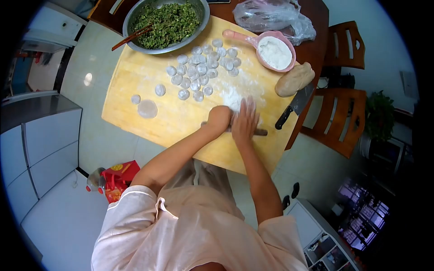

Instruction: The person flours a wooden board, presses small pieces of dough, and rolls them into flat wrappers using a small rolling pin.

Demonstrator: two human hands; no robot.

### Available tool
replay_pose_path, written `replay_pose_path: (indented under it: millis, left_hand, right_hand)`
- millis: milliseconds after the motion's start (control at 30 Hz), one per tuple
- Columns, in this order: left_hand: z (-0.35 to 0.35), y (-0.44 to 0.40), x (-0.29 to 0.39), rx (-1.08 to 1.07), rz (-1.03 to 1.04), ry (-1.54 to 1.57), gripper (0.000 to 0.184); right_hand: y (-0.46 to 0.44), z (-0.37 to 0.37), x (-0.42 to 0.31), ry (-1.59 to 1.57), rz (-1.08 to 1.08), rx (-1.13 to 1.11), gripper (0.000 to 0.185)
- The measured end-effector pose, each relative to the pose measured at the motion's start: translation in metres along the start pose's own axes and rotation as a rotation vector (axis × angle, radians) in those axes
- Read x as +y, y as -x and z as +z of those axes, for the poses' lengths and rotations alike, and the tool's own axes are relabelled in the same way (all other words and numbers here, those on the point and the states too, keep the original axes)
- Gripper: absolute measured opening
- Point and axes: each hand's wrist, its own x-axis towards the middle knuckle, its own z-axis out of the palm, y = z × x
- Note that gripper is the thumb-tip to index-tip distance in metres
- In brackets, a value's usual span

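In the head view, the left hand (219, 117) was curled over the rolling pin (260, 132); I could not tell what its grip held. The right hand (244, 122) lay open upon the pin, on the wooden board (124, 86). Crowded dough pieces (201, 69) might stick together; a bump might drop the knife (296, 105).

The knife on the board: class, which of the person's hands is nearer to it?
Right. The right hand is over the rolling pin, just left of the knife; the left hand is farther left, with the right hand between.
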Motion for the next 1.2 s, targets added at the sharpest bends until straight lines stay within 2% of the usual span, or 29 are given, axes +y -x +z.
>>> replay_pose_path:
  millis: [67, 167, 300, 333, 433, 467, 567, 600, 700, 733, 833, 867, 967, 1000, 1100, 1133, 1200]
  left_hand:
    - [0.004, 0.011, -0.017, 0.067, 0.026, 0.163, 0.007]
    - [-0.005, 0.024, -0.024, -0.009, -0.055, 0.406, 0.007]
    - [0.006, 0.01, -0.011, 0.022, 0.051, -0.013, 0.007]
    - [0.006, 0.003, -0.01, 0.016, 0.001, 0.009, 0.008]
    - [-0.008, 0.006, -0.002, -0.002, 0.055, -0.105, 0.01]
    - [-0.003, 0.007, -0.008, 0.037, 0.027, -0.052, 0.006]
    - [-0.016, 0.023, -0.011, 0.087, -0.118, 0.372, 0.003]
    - [-0.01, 0.024, -0.023, 0.03, -0.126, 0.456, 0.006]
    - [-0.009, 0.023, -0.016, 0.053, 0.058, 0.252, 0.006]
    - [-0.007, 0.019, -0.009, 0.077, 0.039, 0.169, 0.006]
    - [-0.003, -0.003, -0.005, -0.04, -0.093, -0.005, 0.006]
    - [-0.002, -0.005, -0.009, -0.026, -0.036, -0.103, 0.007]
    - [-0.005, 0.008, -0.024, 0.071, -0.064, 0.232, 0.007]
    - [-0.009, 0.012, -0.028, 0.012, -0.165, 0.407, 0.007]
    - [-0.008, 0.02, -0.026, -0.06, -0.058, 0.327, 0.007]
    - [-0.008, 0.019, -0.018, -0.002, 0.0, 0.214, 0.006]
    - [-0.003, 0.005, -0.006, 0.016, -0.043, 0.024, 0.007]
  right_hand:
    - [0.038, 0.006, 0.005, 0.051, -0.043, -0.001, 0.062]
    - [0.057, 0.0, 0.002, 0.065, -0.035, -0.01, 0.063]
    - [-0.015, 0.001, -0.005, 0.045, 0.028, 0.002, 0.059]
    - [-0.025, 0.004, -0.004, 0.05, 0.039, 0.009, 0.057]
    - [0.004, 0.004, -0.003, 0.052, 0.012, 0.014, 0.058]
    - [0.027, 0.002, -0.002, 0.059, -0.016, 0.026, 0.059]
    - [0.073, 0.001, -0.001, 0.109, -0.02, -0.034, 0.06]
    - [0.066, 0.0, -0.002, 0.096, -0.018, -0.02, 0.06]
    - [0.009, 0.001, -0.008, 0.054, -0.006, 0.017, 0.059]
    - [-0.012, 0.0, -0.01, 0.041, 0.011, 0.025, 0.059]
    - [-0.023, 0.003, -0.009, 0.033, 0.037, 0.032, 0.06]
    - [-0.007, 0.003, -0.009, 0.028, 0.033, 0.033, 0.061]
    - [0.057, 0.002, -0.004, 0.048, -0.027, -0.002, 0.065]
    - [0.061, 0.001, -0.005, 0.056, -0.027, -0.008, 0.064]
    - [0.028, 0.002, -0.006, 0.057, -0.019, 0.014, 0.06]
    - [0.005, 0.003, -0.008, 0.051, -0.02, 0.026, 0.059]
    - [-0.031, 0.005, -0.011, 0.05, 0.014, 0.044, 0.056]
